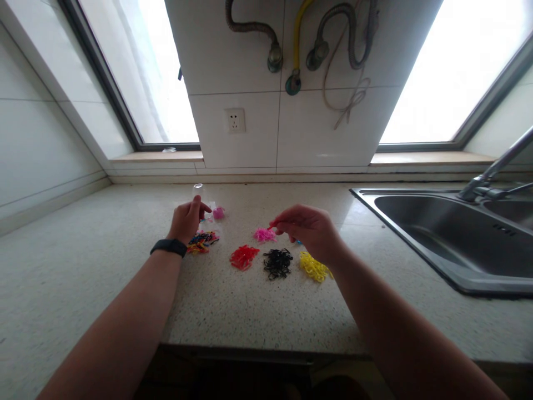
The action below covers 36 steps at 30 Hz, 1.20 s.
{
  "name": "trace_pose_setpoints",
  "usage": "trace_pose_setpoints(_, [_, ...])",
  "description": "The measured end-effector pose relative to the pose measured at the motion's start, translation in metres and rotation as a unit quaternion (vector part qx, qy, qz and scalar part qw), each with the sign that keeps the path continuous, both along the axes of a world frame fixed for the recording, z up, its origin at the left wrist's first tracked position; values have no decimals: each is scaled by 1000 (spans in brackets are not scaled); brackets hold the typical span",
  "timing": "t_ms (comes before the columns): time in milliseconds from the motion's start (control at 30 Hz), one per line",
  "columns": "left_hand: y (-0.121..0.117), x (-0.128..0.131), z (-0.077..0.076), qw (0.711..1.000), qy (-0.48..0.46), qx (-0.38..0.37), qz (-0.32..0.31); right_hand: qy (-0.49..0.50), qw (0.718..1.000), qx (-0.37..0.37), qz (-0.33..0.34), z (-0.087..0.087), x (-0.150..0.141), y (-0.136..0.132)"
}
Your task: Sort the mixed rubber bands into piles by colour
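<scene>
My right hand (306, 225) is closed in a pinch on a small red rubber band (270, 228), just above the pink rubber band pile (264, 235). My left hand (189, 216), with a dark wristband, has its fingers curled beside a clear plastic container (198, 190). What those fingers hold, if anything, is hidden. Below that hand lies a mixed-colour rubber band pile (202, 241). Nearer me are a red pile (244, 257), a black pile (278, 263) and a yellow pile (315, 267). Something blue (298, 242) shows partly under my right hand.
A pink bundle (219, 212) lies by clear plastic right of my left hand. The speckled countertop (233, 311) ends at a front edge close to me. At right is a steel sink (437, 233) with a faucet (483, 186). Pipes and a socket (235, 120) are on the tiled wall.
</scene>
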<state>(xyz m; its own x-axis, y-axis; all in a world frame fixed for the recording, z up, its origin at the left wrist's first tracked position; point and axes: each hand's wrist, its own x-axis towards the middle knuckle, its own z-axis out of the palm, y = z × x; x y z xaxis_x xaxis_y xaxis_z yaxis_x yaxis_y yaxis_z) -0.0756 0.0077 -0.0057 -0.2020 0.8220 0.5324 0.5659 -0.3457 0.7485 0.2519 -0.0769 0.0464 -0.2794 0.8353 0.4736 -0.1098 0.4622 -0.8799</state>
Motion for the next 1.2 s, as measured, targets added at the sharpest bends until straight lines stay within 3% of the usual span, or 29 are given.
trace_pose_setpoints(733, [-2,4,1,1000,5,-7,-5,-34,999,12,15,-6,-5,0])
trace_pose_setpoints(933, [-2,5,2,1000,17,-8,-6,-110,992,60,10,-11,-7,-2])
trace_pose_setpoints(1033, [-1,4,1,1000,26,-2,-9,-240,958,156,14,-11,-8,-6])
trace_pose_setpoints(1133, [1,4,0,999,31,-1,-9,-383,885,263,33,-11,-10,-7])
trace_pose_setpoints(1200, [1,4,-1,999,30,-2,-9,-451,842,292,40,-14,-12,-6])
